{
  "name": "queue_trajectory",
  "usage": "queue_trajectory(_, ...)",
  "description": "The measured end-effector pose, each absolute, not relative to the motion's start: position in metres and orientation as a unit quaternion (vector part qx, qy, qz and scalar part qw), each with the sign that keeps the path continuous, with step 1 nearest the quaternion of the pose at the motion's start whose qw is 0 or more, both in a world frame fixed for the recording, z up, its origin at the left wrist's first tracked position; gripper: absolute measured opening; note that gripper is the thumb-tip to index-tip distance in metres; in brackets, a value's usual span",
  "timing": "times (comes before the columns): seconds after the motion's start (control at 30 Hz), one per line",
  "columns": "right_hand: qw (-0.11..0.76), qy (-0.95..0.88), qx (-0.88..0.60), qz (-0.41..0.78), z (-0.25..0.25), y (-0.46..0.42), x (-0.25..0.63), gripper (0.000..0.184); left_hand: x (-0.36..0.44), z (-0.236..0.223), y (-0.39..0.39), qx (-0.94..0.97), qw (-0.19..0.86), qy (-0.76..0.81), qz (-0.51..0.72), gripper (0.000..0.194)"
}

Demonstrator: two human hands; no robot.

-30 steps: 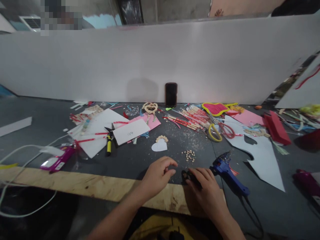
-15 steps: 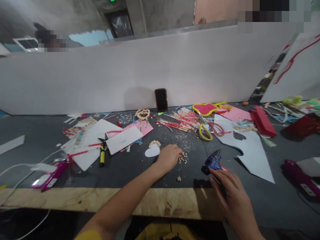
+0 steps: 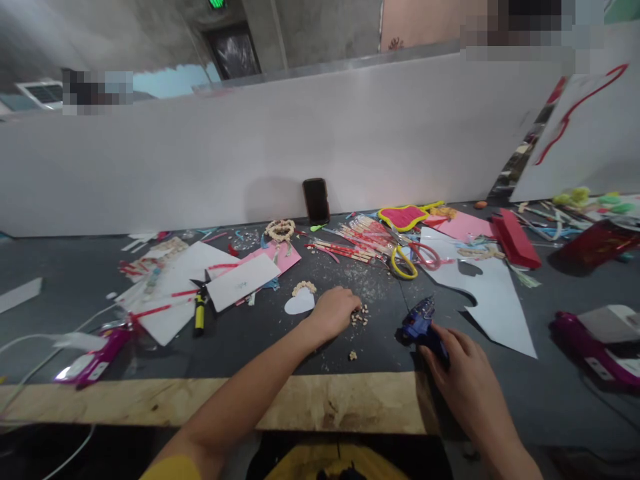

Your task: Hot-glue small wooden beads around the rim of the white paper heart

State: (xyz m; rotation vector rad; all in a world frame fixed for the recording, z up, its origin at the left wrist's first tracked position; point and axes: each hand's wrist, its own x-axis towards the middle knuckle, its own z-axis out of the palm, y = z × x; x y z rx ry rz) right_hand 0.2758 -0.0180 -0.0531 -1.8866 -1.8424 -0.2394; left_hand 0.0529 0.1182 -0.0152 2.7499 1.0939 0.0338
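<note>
My left hand [image 3: 334,311] reaches out over the dark table, fingers curled in a pinch at a small pile of pale beads [image 3: 359,315]. What it pinches is too small to see. A white paper heart [image 3: 299,303] edged with beads lies just left of it. My right hand [image 3: 463,377] is wrapped round the handle of a blue glue gun [image 3: 419,323], whose nozzle points away from me. One stray clump of beads [image 3: 353,355] lies nearer the wooden table edge [image 3: 320,403].
Yellow-handled snips [image 3: 200,310] and white and pink paper [image 3: 240,280] lie at the left, a pink glue gun [image 3: 93,360] with white cable further left. Scissors [image 3: 407,260], red sticks, a cut white sheet [image 3: 493,293] and a phone [image 3: 316,201] against the white partition.
My left hand went forward from the near edge to the bead pile. My right hand left a dark object near the edge and closed on the blue glue gun's handle.
</note>
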Motion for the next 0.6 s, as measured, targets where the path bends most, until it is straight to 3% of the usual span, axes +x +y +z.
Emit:
queue_trajectory(0.3, 0.201, -0.674, -0.708, -0.063, -0.052, -0.006, 0.276, 0.039, 0.055, -0.013, 0.118, 0.928, 0.080, 0.364, 0.010, 0.020)
queue_trajectory(0.47, 0.301, -0.612, -0.731, 0.017, -0.034, -0.016, 0.268, 0.048, 0.059, -0.016, 0.117, 0.911, 0.107, 0.397, 0.046, 0.018)
queue_trajectory(0.6, 0.382, -0.559, -0.725, 0.127, -0.020, -0.025, 0.260, 0.043, 0.053, -0.013, 0.116, 0.887, 0.161, 0.422, 0.096, 0.014)
